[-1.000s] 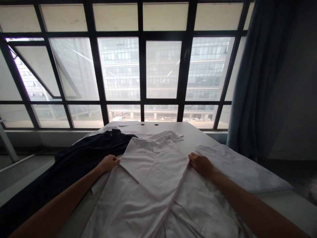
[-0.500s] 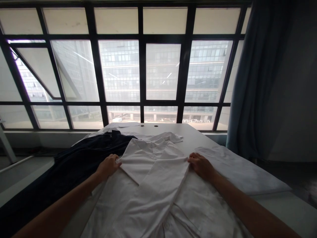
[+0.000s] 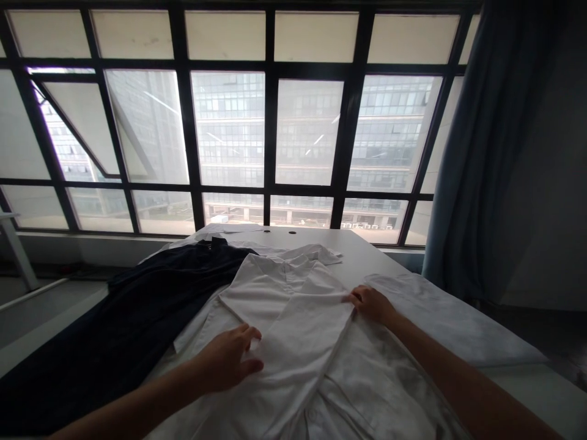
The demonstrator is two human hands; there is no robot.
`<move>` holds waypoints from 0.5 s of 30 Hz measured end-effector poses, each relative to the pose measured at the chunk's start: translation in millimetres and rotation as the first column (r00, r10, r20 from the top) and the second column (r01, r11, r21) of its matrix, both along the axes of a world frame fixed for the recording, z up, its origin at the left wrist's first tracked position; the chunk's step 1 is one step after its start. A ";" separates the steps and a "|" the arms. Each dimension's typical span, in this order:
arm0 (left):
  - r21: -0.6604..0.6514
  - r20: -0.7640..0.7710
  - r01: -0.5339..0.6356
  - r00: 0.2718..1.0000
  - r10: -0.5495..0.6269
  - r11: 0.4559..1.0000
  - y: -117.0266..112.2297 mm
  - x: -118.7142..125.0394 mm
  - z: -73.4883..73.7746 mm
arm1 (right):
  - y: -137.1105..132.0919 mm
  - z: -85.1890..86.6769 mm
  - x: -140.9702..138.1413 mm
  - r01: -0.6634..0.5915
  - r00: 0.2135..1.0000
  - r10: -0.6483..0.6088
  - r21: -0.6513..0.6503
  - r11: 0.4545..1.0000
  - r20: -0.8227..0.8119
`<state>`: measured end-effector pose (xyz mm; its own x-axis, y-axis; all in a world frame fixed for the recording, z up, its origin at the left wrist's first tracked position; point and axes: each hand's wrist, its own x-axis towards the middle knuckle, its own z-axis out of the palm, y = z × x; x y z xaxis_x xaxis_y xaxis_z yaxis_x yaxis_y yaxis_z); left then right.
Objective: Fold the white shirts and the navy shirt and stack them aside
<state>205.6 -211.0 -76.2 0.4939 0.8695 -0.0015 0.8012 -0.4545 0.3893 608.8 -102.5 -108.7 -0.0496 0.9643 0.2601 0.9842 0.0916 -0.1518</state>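
White shirt in the head view lies near centre on one table, wrinkled, with diagonal folds across its front. Of two hands, the left hand is over its left side, thumb and fingers spread; the right hand has fingers curled at its right edge, pinching or not, I cannot tell. One dark garment lies left, one white cloth right.

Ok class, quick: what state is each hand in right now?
Left hand: open, holding nothing, over the white shirt.
Right hand: closed, pinching the white shirt at its edge.
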 end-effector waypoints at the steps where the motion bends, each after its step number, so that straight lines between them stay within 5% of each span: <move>1: -0.018 0.009 0.007 1.000 -0.007 1.000 0.1 -1.7 -0.8 | 6.6 6.4 -4.6 0.031 0.999 -0.030 -0.030 0.999 0.024; 7: -0.033 0.076 0.022 0.997 -0.020 0.999 1.3 -3.8 -9.8 | 74.5 30.8 -34.7 0.152 0.988 -0.153 -0.120 0.981 -0.001; 15: 0.023 0.009 0.044 0.999 -0.044 0.999 11.8 -4.5 -33.2 | 170.1 6.8 -42.6 0.290 0.942 -0.314 -0.179 0.940 -0.119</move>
